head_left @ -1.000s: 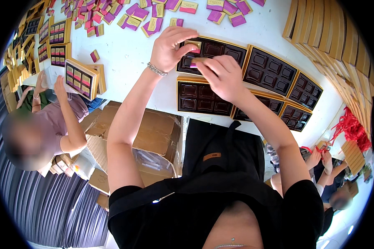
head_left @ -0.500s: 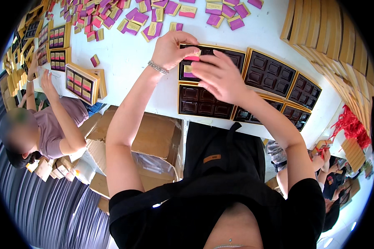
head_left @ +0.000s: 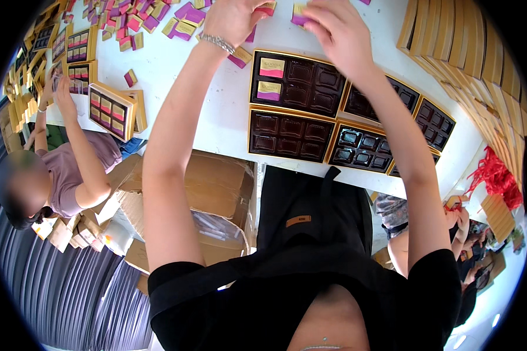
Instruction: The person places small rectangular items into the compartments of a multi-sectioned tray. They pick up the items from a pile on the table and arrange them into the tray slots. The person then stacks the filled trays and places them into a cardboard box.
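Note:
My left hand [head_left: 231, 24], with a beaded bracelet on its wrist, reaches to the far edge of view, its thumb and finger pinched on a pink-and-gold wrapped chocolate [head_left: 267, 9]. Beside it, my right hand [head_left: 346, 44] has its fingertips closed on a purple-and-gold wrapped chocolate [head_left: 299, 15]. Just nearer lies a gold-edged box with a dark moulded tray [head_left: 316, 76]. In its left column sit a pink chocolate [head_left: 271, 68] and a purple chocolate [head_left: 269, 90]; its other visible hollows are bare. My right forearm partly covers the neighbouring boxes.
Loose wrapped chocolates [head_left: 140, 17] are scattered at the far left. More dark-tray boxes [head_left: 290, 136] line the table's near edge. Gold boxes [head_left: 445, 41] are stacked at right, by red ribbon [head_left: 496, 177]. A co-worker [head_left: 70, 181] works at left; a cardboard carton [head_left: 216, 181] stands below.
Both hands have moved away from the box to the far side. The pink chocolate between them before now lies in the upper left hollow, uncovered. My view has shifted slightly.

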### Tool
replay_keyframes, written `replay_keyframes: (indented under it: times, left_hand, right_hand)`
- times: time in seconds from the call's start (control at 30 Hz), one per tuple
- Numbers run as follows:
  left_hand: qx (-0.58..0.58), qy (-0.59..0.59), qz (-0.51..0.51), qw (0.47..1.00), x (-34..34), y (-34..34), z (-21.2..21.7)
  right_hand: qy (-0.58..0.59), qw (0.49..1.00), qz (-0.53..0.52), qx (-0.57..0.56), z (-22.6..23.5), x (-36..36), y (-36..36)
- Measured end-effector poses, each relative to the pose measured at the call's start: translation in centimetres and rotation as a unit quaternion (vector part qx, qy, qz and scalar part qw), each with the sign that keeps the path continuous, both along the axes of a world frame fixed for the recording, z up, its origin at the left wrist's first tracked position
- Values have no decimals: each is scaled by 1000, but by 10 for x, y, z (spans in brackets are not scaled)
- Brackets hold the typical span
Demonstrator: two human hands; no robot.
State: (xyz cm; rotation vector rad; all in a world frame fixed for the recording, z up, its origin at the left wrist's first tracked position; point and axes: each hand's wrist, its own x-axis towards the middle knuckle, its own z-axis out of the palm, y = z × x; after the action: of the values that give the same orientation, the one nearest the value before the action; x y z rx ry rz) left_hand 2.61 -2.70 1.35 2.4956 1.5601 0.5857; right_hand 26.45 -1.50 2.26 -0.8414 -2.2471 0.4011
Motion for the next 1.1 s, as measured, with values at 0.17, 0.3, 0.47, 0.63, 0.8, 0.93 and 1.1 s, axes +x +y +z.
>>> replay_keyframes:
  times: [0.17, 0.3, 0.47, 0.63, 0.8, 0.93, 1.1]
  left_hand:
    - [-40, -41, -2, 998, 5, 9, -5]
    - [-54, -106, 24, 993, 10, 10, -3]
    - [-41, -95, 32, 994, 2, 10, -8]
    - [-84, -58, 14, 995, 15, 6, 6]
    - [-121, -110, -86, 983, 52, -53, 15]
    - [-98, -115, -65, 986, 59, -68, 12]
    - [-23, -103, -51, 993, 64, -83, 12]
  right_hand:
    - [-13, 991, 95, -95, 9, 24, -117]
    - [-11, 997, 43, -70, -10, 26, -130]
    - [-82, 992, 78, -53, -7, 28, -132]
    - [-184, 969, 101, -128, 13, 35, -143]
    - [-1, 998, 58, -25, 3, 47, -109]
    - [-42, 997, 24, 59, -12, 32, -4]
    - [-105, 987, 116, 39, -26, 11, 33]
